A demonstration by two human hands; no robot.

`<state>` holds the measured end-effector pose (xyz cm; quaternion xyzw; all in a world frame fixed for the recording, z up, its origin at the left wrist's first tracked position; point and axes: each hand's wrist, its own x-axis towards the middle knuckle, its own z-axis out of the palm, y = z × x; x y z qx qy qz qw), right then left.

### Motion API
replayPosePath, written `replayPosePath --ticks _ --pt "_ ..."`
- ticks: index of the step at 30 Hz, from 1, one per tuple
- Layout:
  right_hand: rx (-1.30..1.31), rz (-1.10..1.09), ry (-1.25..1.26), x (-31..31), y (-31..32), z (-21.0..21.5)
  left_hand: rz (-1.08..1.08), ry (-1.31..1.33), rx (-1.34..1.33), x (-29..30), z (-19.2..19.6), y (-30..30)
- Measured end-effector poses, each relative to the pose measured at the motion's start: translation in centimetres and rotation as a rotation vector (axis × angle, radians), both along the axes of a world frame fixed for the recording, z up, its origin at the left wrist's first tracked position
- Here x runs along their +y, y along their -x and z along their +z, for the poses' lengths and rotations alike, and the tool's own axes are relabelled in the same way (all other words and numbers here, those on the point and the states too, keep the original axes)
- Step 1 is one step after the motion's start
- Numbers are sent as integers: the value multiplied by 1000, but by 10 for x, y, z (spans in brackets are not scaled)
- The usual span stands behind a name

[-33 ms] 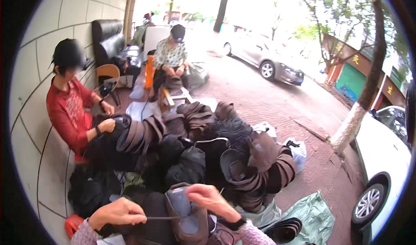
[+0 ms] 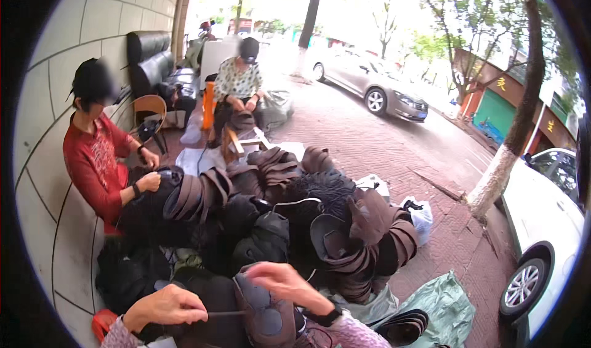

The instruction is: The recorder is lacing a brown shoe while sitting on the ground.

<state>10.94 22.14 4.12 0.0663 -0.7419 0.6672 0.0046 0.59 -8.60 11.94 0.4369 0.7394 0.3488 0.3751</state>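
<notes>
The left hand (image 2: 169, 305) is closed at the fingertips, thumb and fingers pinching the end of a thin dark strip (image 2: 226, 314) that runs rightward to the brown cap (image 2: 271, 317). The right hand (image 2: 286, 281) is bent over the cap's upper edge; whether its fingers grip the cloth or only rest there, I cannot tell.

The cap lies near, in the middle, between the two hands. It is brown on the outside, with smooth grey-blue patches showing in its hollow and a rounded, soft-looking outline. Its top edge is partly covered by the right fingers, its lower end sits close to the lower edge of view, and the place where the strip meets it is hard to make out. The left fingertips hide the strip's other end.

Under and left of it is black cloth (image 2: 206, 292), too dark to separate into pieces. Beyond lie nested brown caps (image 2: 394, 240), some overlapped by others. To the near right, dark curved pieces (image 2: 403, 328) rest on a green sheet (image 2: 446, 299). Far left, a person in red (image 2: 98, 163) bends over dark material, the face blurred. Farther off sits a person in a patterned top (image 2: 243, 80). At right, a white car (image 2: 545, 206) is cut off by the dark rim.
</notes>
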Motion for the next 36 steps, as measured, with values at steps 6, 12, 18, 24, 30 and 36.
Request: replayPosePath --ticks 6,12,18,24,30,36 --pt "16 750 204 -89 68 40 111 -343 217 15 19 -17" --pt "-52 704 178 -93 71 23 240 -287 148 -2 13 -22" --pt "125 488 -139 -61 60 45 267 -225 246 -12 -4 -14" --pt "148 220 -430 21 54 33 323 -227 346 -38 -21 -39" --pt "8 30 -495 82 19 19 364 -207 383 -46 -53 -57" --pt "-51 -58 -579 114 -10 26 448 -178 438 -54 -71 -67"
